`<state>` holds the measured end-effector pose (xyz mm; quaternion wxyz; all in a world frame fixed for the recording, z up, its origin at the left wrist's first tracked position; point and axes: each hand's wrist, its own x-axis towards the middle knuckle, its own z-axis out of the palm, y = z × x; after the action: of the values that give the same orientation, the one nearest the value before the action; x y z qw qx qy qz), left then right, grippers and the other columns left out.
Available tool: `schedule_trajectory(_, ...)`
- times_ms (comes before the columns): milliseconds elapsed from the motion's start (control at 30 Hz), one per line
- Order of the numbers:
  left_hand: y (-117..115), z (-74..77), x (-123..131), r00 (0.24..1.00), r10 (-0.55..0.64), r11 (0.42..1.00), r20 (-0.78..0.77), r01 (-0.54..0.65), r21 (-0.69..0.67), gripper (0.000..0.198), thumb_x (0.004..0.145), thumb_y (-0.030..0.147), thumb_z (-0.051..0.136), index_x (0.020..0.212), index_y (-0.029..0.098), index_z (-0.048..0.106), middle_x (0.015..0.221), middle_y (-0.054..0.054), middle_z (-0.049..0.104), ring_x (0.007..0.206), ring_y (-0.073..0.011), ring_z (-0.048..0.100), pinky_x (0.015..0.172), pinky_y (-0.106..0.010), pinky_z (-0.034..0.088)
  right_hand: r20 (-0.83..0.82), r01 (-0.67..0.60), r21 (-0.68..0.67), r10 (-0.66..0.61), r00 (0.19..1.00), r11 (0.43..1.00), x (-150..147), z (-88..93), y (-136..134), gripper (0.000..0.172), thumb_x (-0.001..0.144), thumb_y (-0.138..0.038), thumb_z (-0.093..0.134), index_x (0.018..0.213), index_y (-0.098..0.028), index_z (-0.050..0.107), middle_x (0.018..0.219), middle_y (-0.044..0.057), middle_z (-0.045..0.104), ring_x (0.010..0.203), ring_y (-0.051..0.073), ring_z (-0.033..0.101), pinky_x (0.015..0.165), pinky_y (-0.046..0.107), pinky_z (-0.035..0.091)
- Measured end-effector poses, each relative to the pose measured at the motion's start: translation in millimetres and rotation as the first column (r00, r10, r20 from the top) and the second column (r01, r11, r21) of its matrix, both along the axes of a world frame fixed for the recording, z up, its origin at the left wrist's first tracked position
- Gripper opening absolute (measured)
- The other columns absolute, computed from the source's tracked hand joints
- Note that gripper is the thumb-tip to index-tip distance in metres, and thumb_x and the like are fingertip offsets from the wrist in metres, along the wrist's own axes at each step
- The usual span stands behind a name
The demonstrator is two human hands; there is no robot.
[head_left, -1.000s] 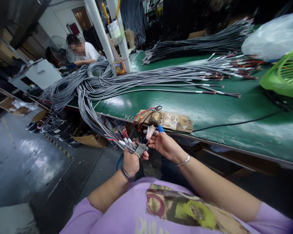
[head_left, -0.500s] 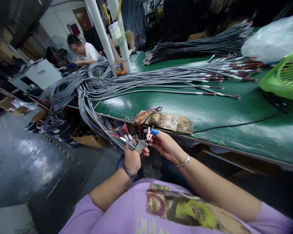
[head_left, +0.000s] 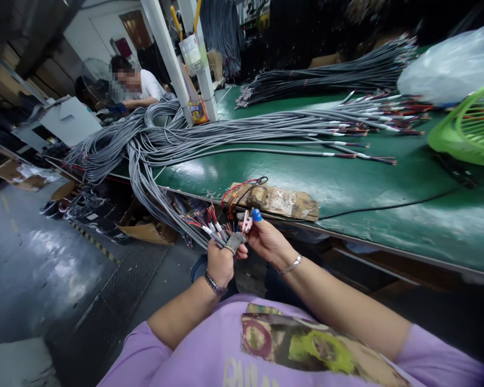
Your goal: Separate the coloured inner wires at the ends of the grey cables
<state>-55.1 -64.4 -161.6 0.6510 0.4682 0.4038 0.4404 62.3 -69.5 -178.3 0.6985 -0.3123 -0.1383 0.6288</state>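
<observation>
My left hand (head_left: pixel 221 263) is closed around several grey cables (head_left: pixel 215 235), whose stripped ends fan out in red, blue and copper wires. A grey cover sits on its thumb. Right beside it, my right hand (head_left: pixel 268 240), with a blue cover on the thumb, pinches a small pale pink clip (head_left: pixel 247 221) close to the wire ends. Whether the clip touches a wire is too small to tell. Just beyond both hands, a wooden block (head_left: pixel 286 202) with red and black leads lies at the edge of the green table (head_left: pixel 371 201).
A long bundle of grey cables (head_left: pixel 226 128) runs across the table and hangs over its edge at left. Farther back lie dark cables (head_left: pixel 318 81), a plastic bag (head_left: pixel 454 64) and a green fan (head_left: pixel 468 131). Another person (head_left: pixel 143 86) sits beyond a white post (head_left: pixel 167 59).
My right hand has shifted slightly left, nearer the left hand, and the pink clip has turned a little. The held cables have moved slightly right. Both hands keep their hold.
</observation>
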Motion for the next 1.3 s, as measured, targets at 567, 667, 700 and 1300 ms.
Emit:
schedule_trajectory(567,-4.4,-3.6,-11.7,1.000,-0.010,1.000,0.009,0.010,-0.005,0.030,0.068,0.041,0.072,0.066,0.013,0.062,0.048,0.001,0.061,0.038,-0.0087,0.053,0.039,-0.019,0.044,-0.101,-0.064,-0.043,0.059,0.993,0.997,2.4,-9.1,-19.7,0.048,0.078,-0.065,0.052,0.073,-0.019,0.064,0.069,0.002,0.064,0.060,0.011,0.057,0.060,0.023,0.048)
schedule_trajectory(667,-5.9,-4.2,-17.3,0.997,-0.072,0.997,0.012,0.072,-0.013,0.033,0.068,0.044,0.072,0.065,0.013,0.063,0.049,-0.001,0.062,0.040,-0.0103,0.055,0.041,-0.021,0.044,-0.090,-0.045,-0.090,0.037,0.995,0.995,5.0,-14.1,-26.4,0.044,0.076,-0.062,0.058,0.070,-0.018,0.064,0.070,0.002,0.064,0.061,0.010,0.057,0.061,0.023,0.048)
schedule_trajectory(700,-6.1,-4.9,-19.1,0.995,-0.099,0.995,0.019,0.099,-0.017,0.034,0.068,0.045,0.072,0.066,0.012,0.064,0.051,-0.002,0.063,0.042,-0.0112,0.057,0.043,-0.021,0.045,-0.077,-0.041,-0.102,0.033,0.997,0.994,5.3,-15.7,-28.4,0.042,0.075,-0.060,0.061,0.070,-0.018,0.065,0.071,0.002,0.064,0.061,0.011,0.057,0.061,0.023,0.048)
schedule_trajectory(1300,-26.9,-31.2,-42.2,0.959,-0.280,0.958,-0.030,0.281,0.052,0.031,0.059,0.037,0.080,0.081,0.017,0.070,0.081,-0.003,0.070,0.079,-0.0180,0.062,0.076,-0.029,0.048,0.805,-0.161,0.189,-0.059,0.590,0.969,-27.0,9.5,-73.5,0.023,0.075,-0.041,0.068,0.090,-0.024,0.067,0.089,0.005,0.066,0.083,0.021,0.059,0.078,0.034,0.048)
